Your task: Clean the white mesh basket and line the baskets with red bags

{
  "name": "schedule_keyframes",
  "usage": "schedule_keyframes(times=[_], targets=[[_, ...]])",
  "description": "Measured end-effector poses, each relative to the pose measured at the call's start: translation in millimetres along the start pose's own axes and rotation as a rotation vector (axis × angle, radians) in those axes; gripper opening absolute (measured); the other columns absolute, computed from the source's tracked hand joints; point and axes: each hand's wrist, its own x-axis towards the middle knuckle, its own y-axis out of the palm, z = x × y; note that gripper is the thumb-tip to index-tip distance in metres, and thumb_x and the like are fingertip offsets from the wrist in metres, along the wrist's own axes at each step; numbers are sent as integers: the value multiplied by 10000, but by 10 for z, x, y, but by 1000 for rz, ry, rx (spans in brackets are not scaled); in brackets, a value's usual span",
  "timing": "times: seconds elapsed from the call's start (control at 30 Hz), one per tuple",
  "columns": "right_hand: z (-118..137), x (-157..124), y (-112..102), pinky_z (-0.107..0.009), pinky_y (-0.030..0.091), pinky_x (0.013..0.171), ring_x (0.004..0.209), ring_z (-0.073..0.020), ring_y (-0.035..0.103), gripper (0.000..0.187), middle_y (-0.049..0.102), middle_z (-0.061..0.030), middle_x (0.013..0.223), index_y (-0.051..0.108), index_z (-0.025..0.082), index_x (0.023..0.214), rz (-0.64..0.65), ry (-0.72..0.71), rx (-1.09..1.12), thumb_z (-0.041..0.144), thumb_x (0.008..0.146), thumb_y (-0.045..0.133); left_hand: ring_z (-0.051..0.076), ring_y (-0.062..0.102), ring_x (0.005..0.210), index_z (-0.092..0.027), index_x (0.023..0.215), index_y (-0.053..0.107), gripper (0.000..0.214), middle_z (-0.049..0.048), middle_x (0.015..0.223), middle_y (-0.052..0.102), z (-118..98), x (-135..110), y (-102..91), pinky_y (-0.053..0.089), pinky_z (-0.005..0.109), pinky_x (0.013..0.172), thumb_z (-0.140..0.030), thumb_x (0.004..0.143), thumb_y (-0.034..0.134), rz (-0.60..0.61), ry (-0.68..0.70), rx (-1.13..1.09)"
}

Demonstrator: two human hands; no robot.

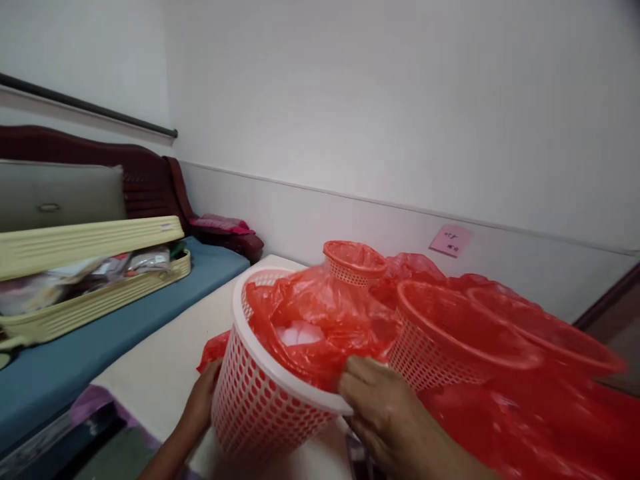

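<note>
A white perforated plastic wastebasket (270, 400) tilts in front of me, with a crumpled red plastic bag (320, 313) bulging from its mouth. Something pale shows through the bag. My right hand (375, 400) is closed round the basket's right rim, where the bag's edge lies. At the basket's left side, my left hand (206, 390) holds on, its fingertips partly hidden behind the wall. Above that hand, a piece of red plastic (215, 348) sticks out.
Several red baskets with red plastic bags stand to the right, including a small basket (354, 261) and a large basket (450, 340). Left lies a cream case (95, 300) of packed items on a blue bed (210, 257). A pink note (451, 240) is on the wall.
</note>
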Motion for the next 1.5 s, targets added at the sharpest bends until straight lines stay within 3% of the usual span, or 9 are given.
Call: schedule_keyframes(times=[0.13, 0.27, 0.37, 0.47, 0.67, 0.87, 1.0, 1.3, 1.5], targets=[[197, -231, 1, -271, 332, 655, 741, -127, 482, 177, 562, 15, 841, 483, 195, 709, 121, 89, 9, 83, 845, 503, 333, 601, 1144, -157, 1042, 629, 477, 146, 1147, 692, -111, -258, -443, 408, 484, 1061, -518, 752, 516, -103, -36, -39], [412, -304, -179, -253, 408, 700, 799, -126, 558, 61, 609, 31, 917, 604, 241, 853, 274, 91, 262, 182, 855, 586, 274, 559, 1234, -232, 1248, 562, 546, 78, 1343, 606, -847, -599, -671, 433, 422, 1052, -596, 867, 418, -119, -50, -256], [449, -177, -319, -262, 471, 759, 895, -159, 599, 310, 617, 6, 1041, 624, 299, 1093, 326, 65, 341, 270, 796, 712, 269, 458, 1343, -267, 1295, 534, 582, 40, 1430, 540, -1431, -823, -673, 374, 398, 1110, -554, 789, 560, -12, 7, -220], [295, 90, -383, -493, 388, 1005, 1210, -311, 477, 647, 523, -111, 1317, 519, 288, 1323, 148, -30, -7, 381, 740, 782, 292, 438, 1355, -227, 1245, 564, 616, 60, 1391, 570, -1675, -914, -626, 324, 422, 1145, -491, 691, 609, 55, 63, -137], [-117, 441, -258, -520, 410, 1005, 1202, -350, 519, 922, 487, -232, 1352, 362, 137, 1448, 111, 114, -77, 568, 724, 734, 285, 406, 1374, -179, 1244, 549, 624, 106, 1400, 546, -1555, -903, -632, 220, 451, 1187, -485, 700, 551, 72, 119, -77], [413, 287, 233, -511, 536, 797, 949, -405, 663, 867, 565, -240, 1279, 513, 165, 1326, 468, 34, -141, 619, 625, 742, 277, 434, 1350, -189, 1249, 550, 561, 87, 1371, 568, -1486, -872, -642, 229, 451, 1181, -448, 752, 513, 101, 160, -52], [639, 350, 425, -438, 557, 649, 830, -358, 695, 512, 673, -207, 1139, 609, 132, 1219, 559, -30, -337, 303, 741, 678, 282, 444, 1346, -200, 1245, 556, 562, 82, 1368, 576, -1458, -831, -637, 227, 461, 1183, -475, 758, 503, 104, 170, -13], [235, 357, 77, -266, 498, 772, 946, -201, 678, 256, 716, -66, 1029, 613, 188, 1011, 157, 88, -195, 165, 790, 486, 309, 467, 1317, -224, 1253, 561, 548, 126, 1354, 559, -1259, -526, -769, 286, 505, 1155, -541, 812, 486, 150, 420, 325], [373, 275, 15, -421, 551, 703, 947, -341, 668, 751, 622, -193, 1229, 532, 169, 1296, 556, 69, -213, 621, 707, 642, 340, 477, 1298, -265, 1307, 594, 610, 106, 1409, 547, -1503, -293, -811, 376, 482, 1092, -356, 704, 623, 278, 782, 836]])
